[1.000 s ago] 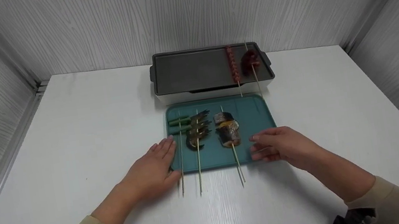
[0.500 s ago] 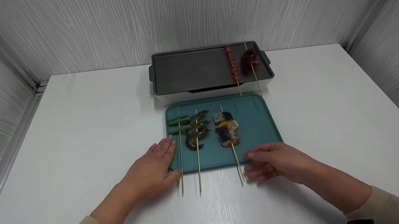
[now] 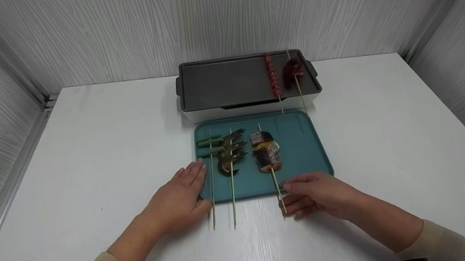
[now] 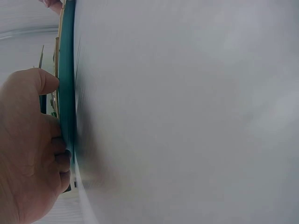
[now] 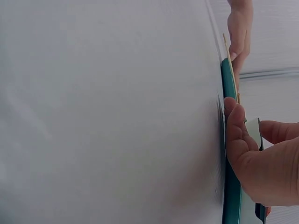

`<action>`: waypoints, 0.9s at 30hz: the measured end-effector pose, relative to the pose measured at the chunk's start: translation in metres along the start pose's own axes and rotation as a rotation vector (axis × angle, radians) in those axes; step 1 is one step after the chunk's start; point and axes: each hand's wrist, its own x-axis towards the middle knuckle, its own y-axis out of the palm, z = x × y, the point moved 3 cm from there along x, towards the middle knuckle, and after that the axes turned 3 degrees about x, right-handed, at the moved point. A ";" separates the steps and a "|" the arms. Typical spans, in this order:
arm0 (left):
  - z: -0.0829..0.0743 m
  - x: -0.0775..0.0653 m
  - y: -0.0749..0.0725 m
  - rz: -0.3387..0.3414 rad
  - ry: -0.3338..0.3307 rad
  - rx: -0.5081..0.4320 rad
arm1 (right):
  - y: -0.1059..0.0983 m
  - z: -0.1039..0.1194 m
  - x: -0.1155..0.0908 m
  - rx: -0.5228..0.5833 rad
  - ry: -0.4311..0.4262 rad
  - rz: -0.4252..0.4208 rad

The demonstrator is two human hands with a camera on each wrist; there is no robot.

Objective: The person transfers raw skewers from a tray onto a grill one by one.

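In the head view a teal tray (image 3: pixel 301 152) holds three skewers. One carries green vegetable pieces (image 3: pixel 210 142), one shrimp (image 3: pixel 232 149), and one fish chunks (image 3: pixel 268 157) with a yellow piece between them. My left hand (image 3: pixel 178 199) rests at the tray's left edge, fingers extended. My right hand (image 3: pixel 319 193) is at the tray's front edge, fingers by the lower stick (image 3: pixel 277 188) of the fish skewer. In the right wrist view, the thumb (image 5: pixel 276 131) stands apart from the fingers (image 5: pixel 236 119). The left wrist view shows the left hand against the tray's side (image 4: pixel 68 88).
Behind the tray stands a grill with a dark plate (image 3: pixel 225 82). A skewer of small red pieces (image 3: pixel 272 77) and a dark red skewered piece (image 3: pixel 292 73) lie at its right end, their sticks overhanging the front. White table (image 3: pixel 112 135) surrounds everything, with pale wood-grain walls beyond.
My right hand has moved down and left, from the tray's right part to the fish skewer's stick end. The left hand has stayed in place.
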 end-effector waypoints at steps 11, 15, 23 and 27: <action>-0.001 -0.001 0.000 0.002 0.000 0.006 | 0.002 -0.004 0.000 0.032 -0.005 0.065; -0.001 -0.001 0.000 0.004 -0.005 0.010 | 0.001 -0.003 -0.002 0.018 -0.014 0.064; 0.000 -0.001 0.000 -0.008 -0.003 0.009 | -0.001 0.003 -0.009 0.011 -0.053 0.058; 0.000 -0.001 0.000 -0.018 -0.004 -0.003 | -0.002 0.005 -0.013 0.020 -0.066 0.043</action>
